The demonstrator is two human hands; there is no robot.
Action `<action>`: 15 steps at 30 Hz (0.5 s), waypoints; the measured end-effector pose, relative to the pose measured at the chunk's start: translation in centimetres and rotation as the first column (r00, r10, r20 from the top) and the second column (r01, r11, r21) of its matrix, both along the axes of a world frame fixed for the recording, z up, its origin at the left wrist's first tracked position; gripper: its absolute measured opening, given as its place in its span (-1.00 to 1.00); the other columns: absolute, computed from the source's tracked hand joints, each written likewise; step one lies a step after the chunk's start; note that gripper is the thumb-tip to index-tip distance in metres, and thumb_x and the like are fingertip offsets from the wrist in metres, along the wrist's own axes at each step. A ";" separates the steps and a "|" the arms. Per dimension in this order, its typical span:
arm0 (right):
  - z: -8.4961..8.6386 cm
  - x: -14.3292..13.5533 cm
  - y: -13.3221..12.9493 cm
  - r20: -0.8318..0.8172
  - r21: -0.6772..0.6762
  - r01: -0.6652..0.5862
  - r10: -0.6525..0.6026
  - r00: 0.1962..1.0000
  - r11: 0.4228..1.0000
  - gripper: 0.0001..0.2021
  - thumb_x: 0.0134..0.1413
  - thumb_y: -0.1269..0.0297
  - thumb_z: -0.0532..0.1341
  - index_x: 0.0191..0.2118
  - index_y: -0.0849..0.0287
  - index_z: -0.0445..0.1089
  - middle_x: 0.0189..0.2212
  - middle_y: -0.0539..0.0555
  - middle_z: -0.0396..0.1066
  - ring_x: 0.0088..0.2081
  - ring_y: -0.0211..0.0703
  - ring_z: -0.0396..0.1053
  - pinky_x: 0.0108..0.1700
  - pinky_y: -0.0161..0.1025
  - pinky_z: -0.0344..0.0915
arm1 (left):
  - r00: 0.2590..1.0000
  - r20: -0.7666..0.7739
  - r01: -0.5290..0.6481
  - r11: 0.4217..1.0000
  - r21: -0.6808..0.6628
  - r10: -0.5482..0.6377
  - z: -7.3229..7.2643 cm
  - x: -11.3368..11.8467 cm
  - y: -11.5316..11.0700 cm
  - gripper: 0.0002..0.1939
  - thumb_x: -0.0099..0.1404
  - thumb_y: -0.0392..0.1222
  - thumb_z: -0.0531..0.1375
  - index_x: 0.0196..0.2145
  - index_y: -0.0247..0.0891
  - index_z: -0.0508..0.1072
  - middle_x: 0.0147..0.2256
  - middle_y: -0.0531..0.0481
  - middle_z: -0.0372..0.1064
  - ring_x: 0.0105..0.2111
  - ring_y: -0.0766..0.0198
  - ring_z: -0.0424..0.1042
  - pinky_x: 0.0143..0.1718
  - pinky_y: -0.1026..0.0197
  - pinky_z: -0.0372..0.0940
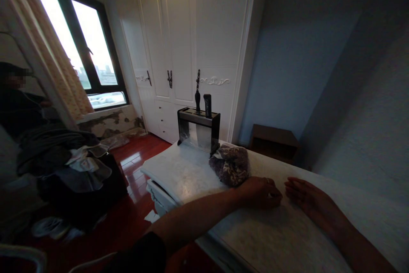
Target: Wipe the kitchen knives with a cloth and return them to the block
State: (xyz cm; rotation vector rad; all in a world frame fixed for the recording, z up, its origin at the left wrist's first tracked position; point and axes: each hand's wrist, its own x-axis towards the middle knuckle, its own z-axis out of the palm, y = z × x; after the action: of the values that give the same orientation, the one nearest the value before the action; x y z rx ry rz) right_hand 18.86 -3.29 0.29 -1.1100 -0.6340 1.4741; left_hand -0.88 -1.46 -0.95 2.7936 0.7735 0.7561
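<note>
Cloth (229, 165): bunched, not laid flat, near the bench's (179, 168) far edge, right by the knife rack's (198, 116) foot. Rack upright at that edge, two dark handles up top, so those look seated. Left hand (263, 193) just beside cloth, fingers curled narrow; can't tell if it grips anything small. Right hand (305, 194) wide, empty, over the bench top. Bare wood box (275, 134) beyond the far edge.

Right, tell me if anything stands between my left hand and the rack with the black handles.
Yes: the bundled patterned cloth lies on the tabletop between your left hand and the rack.
</note>
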 end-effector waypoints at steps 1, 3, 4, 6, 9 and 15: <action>-0.2 0.1 0.1 0.002 0.006 -0.002 0.002 1.000 1.000 -0.83 -0.09 0.61 0.25 -0.33 0.29 0.48 -0.38 0.18 0.54 -0.41 -0.13 0.52 -0.35 -0.32 0.52 | 1.000 0.014 0.018 0.998 0.058 -0.019 0.1 -0.1 -0.2 -0.76 0.28 -0.12 0.13 -0.24 -0.25 0.55 -0.25 -0.03 0.48 -0.33 0.33 0.45 -0.31 0.30 0.26; -0.5 0.2 0.3 -0.005 0.029 -0.023 0.023 1.000 0.999 -0.84 -0.06 0.59 0.25 -0.32 0.29 0.48 -0.37 0.18 0.54 -0.40 -0.13 0.52 -0.33 -0.31 0.52 | 0.998 0.051 0.035 0.980 0.195 -0.045 0.7 -0.4 -0.6 -0.76 0.28 -0.12 0.12 -0.27 -0.24 0.55 -0.30 -0.02 0.47 -0.35 0.34 0.44 -0.30 0.27 0.26; -0.7 0.3 0.4 -0.011 0.044 -0.035 0.035 0.999 0.998 -0.85 -0.05 0.58 0.25 -0.30 0.29 0.48 -0.37 0.17 0.54 -0.39 -0.13 0.52 -0.31 -0.30 0.52 | 0.996 0.080 0.026 0.965 0.262 -0.048 1.2 -0.7 -0.7 -0.77 0.28 -0.13 0.11 -0.29 -0.24 0.54 -0.32 -0.02 0.47 -0.35 0.34 0.44 -0.27 0.25 0.26; -0.9 0.4 0.5 -0.017 0.062 -0.050 0.051 0.999 0.997 -0.86 -0.02 0.56 0.25 -0.29 0.28 0.48 -0.38 0.16 0.54 -0.39 -0.15 0.52 -0.31 -0.31 0.52 | 0.976 0.216 -0.102 0.934 0.341 0.028 2.5 -1.6 -0.8 -0.79 0.28 -0.17 0.11 -0.31 -0.25 0.53 -0.37 -0.04 0.45 -0.36 0.33 0.42 -0.26 0.22 0.25; -0.9 0.3 0.5 -0.008 0.055 -0.046 0.047 0.999 0.997 -0.86 0.01 0.57 0.23 -0.30 0.28 0.48 -0.37 0.14 0.54 -0.40 -0.16 0.52 -0.33 -0.32 0.51 | 0.831 0.462 -0.475 0.827 0.300 0.309 4.4 -3.8 -0.7 -0.82 0.26 -0.20 0.11 -0.32 -0.25 0.51 -0.33 -0.09 0.43 -0.26 0.22 0.39 -0.14 0.11 0.25; -0.6 0.1 0.3 -0.009 0.056 -0.047 0.048 0.999 0.997 -0.87 0.04 0.58 0.22 -0.29 0.28 0.47 -0.36 0.14 0.54 -0.39 -0.18 0.52 -0.31 -0.32 0.51 | 0.639 0.167 -0.753 0.655 -0.062 0.751 4.4 -6.5 0.5 -0.42 0.16 0.14 0.20 0.04 -0.22 0.35 0.05 -0.23 0.28 0.06 -0.06 0.27 0.05 -0.07 0.18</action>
State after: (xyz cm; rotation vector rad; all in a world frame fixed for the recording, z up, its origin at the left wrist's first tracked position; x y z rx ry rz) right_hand 19.01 -2.98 -0.29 -1.0494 -0.6947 1.4932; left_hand -7.43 -0.93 3.45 2.2720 1.9473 1.0925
